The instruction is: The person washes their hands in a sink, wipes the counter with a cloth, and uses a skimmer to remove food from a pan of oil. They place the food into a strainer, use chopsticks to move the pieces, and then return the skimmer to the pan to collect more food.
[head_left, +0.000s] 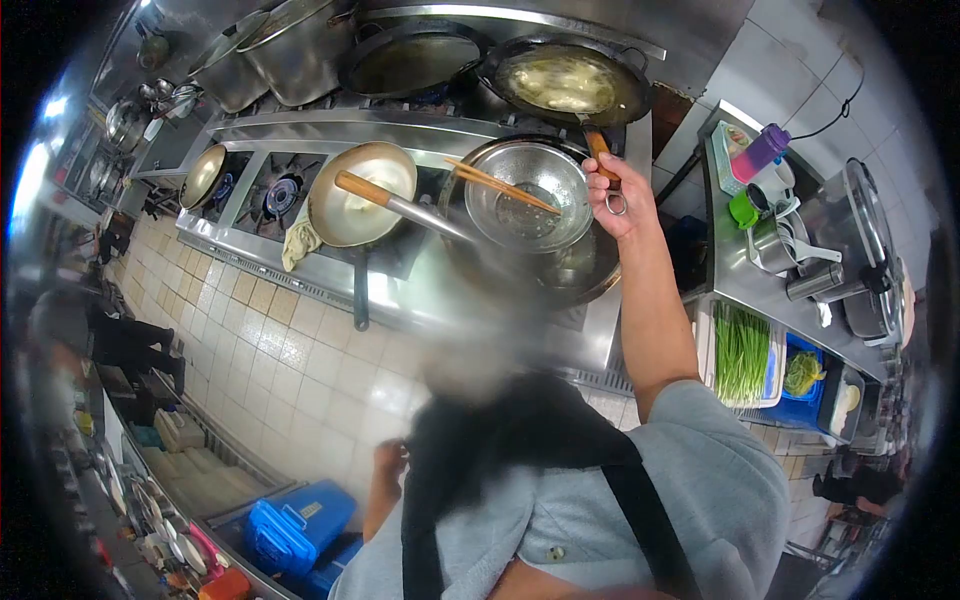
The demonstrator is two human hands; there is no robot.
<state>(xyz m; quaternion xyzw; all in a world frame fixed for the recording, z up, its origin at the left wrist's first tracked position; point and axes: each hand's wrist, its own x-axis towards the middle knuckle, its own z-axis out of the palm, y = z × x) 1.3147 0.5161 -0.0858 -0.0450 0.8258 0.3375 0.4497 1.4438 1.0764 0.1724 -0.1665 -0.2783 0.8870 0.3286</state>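
Note:
My right hand (618, 195) is closed around the wooden handle of a long-handled tool (597, 145) with a metal ring at its end. The tool reaches toward the wok (640, 92) at the back right, where pale pieces (565, 80) lie in bubbling oil; its working end cannot be made out. Beside this hand a perforated metal bowl (480, 210) rests over a larger dark wok (600, 270). Wooden chopsticks (505, 187) lie across the bowl. My left hand (388, 462) hangs low by my body, fingers loosely bent and apart, nothing visible in it.
A pan (330, 215) with a wooden-handled tool (375, 192) across it sits left of the bowl. Another wok (415, 62) and tall pots (295, 55) stand behind. Right, a steel counter (740, 255) holds containers above green stalks (742, 350). A blue bin (300, 525) stands lower left.

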